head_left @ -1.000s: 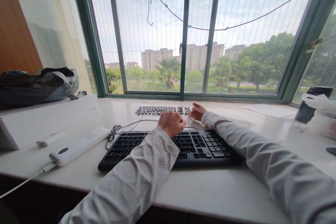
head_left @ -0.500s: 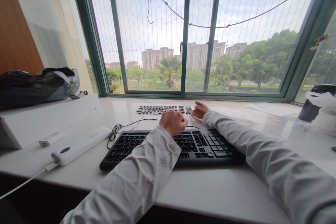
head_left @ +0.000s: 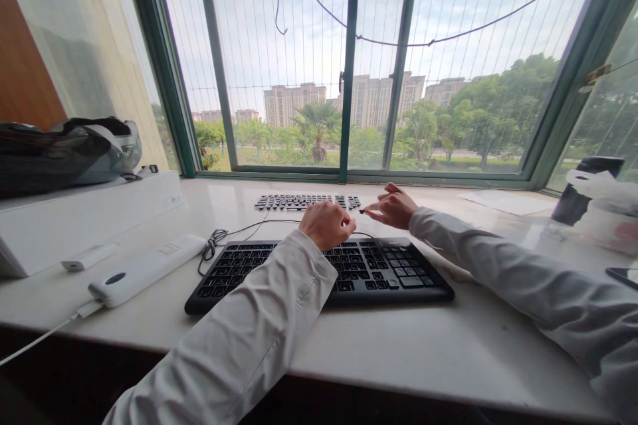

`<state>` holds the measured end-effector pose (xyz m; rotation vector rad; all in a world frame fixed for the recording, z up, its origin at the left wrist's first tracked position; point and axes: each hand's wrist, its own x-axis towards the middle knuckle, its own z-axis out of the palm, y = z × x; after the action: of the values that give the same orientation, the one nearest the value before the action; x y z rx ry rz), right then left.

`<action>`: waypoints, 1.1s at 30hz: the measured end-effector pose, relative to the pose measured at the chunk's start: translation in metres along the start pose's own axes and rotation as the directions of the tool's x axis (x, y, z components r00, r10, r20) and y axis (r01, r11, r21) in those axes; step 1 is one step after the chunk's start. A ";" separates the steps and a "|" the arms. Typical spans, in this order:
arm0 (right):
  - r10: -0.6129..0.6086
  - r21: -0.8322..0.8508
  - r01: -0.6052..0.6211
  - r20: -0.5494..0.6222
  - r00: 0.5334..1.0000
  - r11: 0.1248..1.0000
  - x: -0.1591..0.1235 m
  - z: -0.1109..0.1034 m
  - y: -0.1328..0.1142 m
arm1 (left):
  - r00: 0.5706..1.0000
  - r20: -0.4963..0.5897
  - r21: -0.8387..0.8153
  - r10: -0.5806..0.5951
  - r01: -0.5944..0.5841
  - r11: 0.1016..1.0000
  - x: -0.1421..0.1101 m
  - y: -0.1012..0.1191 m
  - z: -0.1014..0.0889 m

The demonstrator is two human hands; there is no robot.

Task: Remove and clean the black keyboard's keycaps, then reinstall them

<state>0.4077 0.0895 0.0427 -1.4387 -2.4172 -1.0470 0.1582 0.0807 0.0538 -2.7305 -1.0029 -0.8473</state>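
Observation:
A black keyboard [head_left: 409,264] lies across the white sill. Keycaps cover part of its right-hand block, while the other key places look like bare sockets. Behind it, small black keycaps [head_left: 294,202] are laid out in rows. My right hand [head_left: 396,207] is just right of these rows, pinching a small dark keycap [head_left: 362,211] at its fingertips. My left hand [head_left: 326,226] is over the keyboard's upper middle, fingers curled together; what they hold, if anything, is hidden. My left forearm covers part of the keyboard.
A white power strip [head_left: 149,269] and a small white device [head_left: 88,257] lie at left, near a long white box [head_left: 90,219] bearing a dark bag-like item. A black cable [head_left: 215,239] is coiled behind the keyboard. White paper [head_left: 506,201] and a wrapped white item [head_left: 608,202] are at right.
My right hand has drawn back to the right from the keycap rows, and a small keycap now shows at its fingertips. My left hand stays over the keyboard. The view has shifted slightly.

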 end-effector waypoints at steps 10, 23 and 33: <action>0.083 0.486 -0.096 0.048 0.995 0.869 -0.067 -0.089 -0.075 | 0.876 0.088 -0.564 0.474 -0.348 0.749 -0.003 0.011 0.000; 0.023 0.637 -0.028 0.016 1.000 0.770 -0.076 -0.087 -0.087 | 0.805 0.282 -0.613 0.522 -0.267 0.744 -0.005 0.012 0.002; -0.064 0.534 0.125 -0.132 0.989 0.836 -0.080 -0.084 -0.089 | 0.759 0.312 -0.616 0.572 -0.296 0.730 -0.005 0.013 0.000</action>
<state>0.3594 -0.0476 0.0267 -1.0437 -2.4412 -0.3743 0.1626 0.0678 0.0520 -3.5507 -0.0547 -0.3805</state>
